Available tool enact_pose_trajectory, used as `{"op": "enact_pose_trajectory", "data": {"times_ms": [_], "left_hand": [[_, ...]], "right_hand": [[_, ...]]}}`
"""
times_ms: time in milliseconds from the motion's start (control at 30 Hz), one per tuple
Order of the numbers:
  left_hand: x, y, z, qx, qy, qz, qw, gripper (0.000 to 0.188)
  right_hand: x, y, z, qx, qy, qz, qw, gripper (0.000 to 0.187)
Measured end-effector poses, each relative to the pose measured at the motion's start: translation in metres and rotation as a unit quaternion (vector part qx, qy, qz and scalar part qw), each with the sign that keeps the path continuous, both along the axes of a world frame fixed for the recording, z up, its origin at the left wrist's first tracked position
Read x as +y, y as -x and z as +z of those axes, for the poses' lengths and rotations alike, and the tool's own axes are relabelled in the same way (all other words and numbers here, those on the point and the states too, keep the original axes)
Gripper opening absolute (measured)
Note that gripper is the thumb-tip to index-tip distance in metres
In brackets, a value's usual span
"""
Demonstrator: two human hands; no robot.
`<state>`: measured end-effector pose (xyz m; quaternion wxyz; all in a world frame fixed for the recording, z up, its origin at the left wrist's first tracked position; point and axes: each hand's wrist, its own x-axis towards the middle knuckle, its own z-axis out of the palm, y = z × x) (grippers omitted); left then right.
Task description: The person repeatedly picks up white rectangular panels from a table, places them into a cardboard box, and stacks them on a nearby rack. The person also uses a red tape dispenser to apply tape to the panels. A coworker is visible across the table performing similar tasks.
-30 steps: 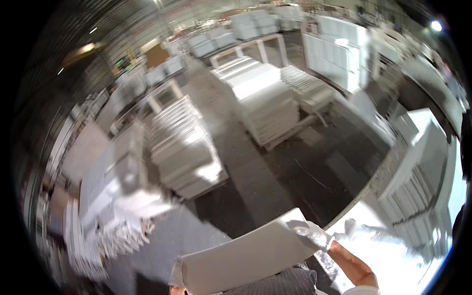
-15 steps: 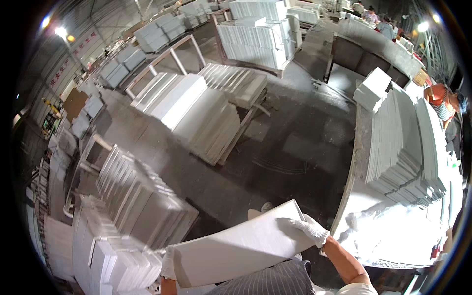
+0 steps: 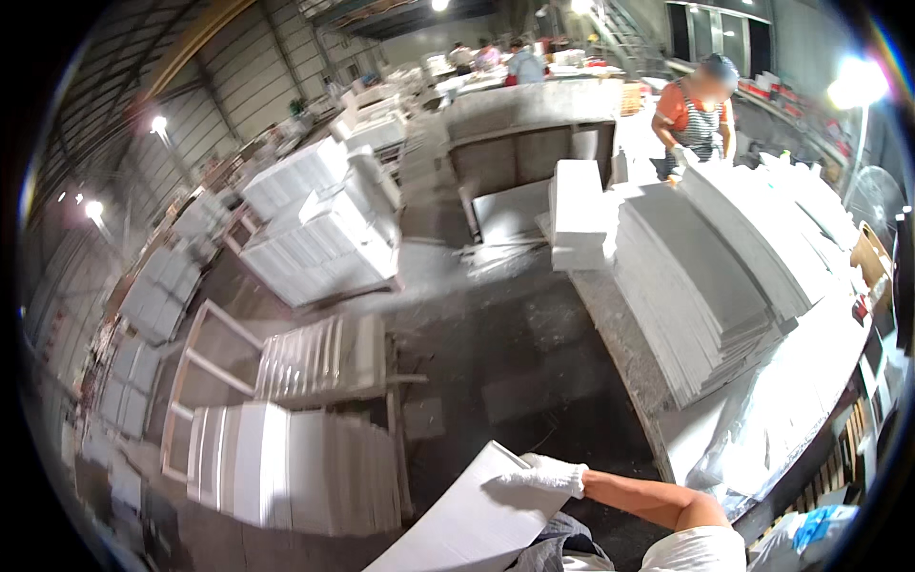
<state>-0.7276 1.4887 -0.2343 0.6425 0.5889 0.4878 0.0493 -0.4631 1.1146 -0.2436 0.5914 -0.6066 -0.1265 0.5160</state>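
Note:
A long white slab [image 3: 469, 520] slants up from the lower edge in front of my body. My right hand [image 3: 548, 474], in a white knitted glove, is closed on the slab's upper right end, its fingers lying over the face near the edge. The slab's lower left end runs out of the picture, and my left hand is out of sight with it. To the right of my right arm stands a workbench [image 3: 624, 367] bearing tall rows of thin white slabs [image 3: 681, 276].
A wooden rack of white slabs [image 3: 315, 467] stands on the left, with a larger stack [image 3: 319, 238] behind. A white block [image 3: 578, 214] sits at the bench's far corner. Across the bench a person [image 3: 701, 114] in orange and stripes handles slabs. A lamp [image 3: 858, 86] shines at right.
My view has swung to the right, toward the bench and the person behind it. The slab now tilts more steeply, still in my right hand. My left hand has gone out of view.

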Motion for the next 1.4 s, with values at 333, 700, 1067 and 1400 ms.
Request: {"op": "enact_pose_trajectory", "data": {"times_ms": [333, 700, 1067, 1400], "left_hand": [[0.174, -0.166, -0.044, -0.035, -0.01, -0.079, 0.996, 0.047], [0.316, -0.341, -0.077, -0.125, 0.264, -0.018, 0.956, 0.041], [0.334, -0.464, -0.035, 0.026, 0.139, 0.161, 0.977, 0.047], [0.343, -0.467, -0.074, -0.09, 0.255, 0.369, 0.889, 0.044]], "right_hand": [[0.104, -0.128, -0.057, 0.011, 0.033, -0.161, 0.986, 0.046], [0.2, -0.27, -0.04, 0.063, 0.055, -0.323, 0.943, 0.035], [0.351, -0.551, -0.034, 0.031, 0.127, -0.123, 0.984, 0.034], [0.545, -0.682, -0.041, 0.036, 0.2, 0.108, 0.973, 0.038]]}}
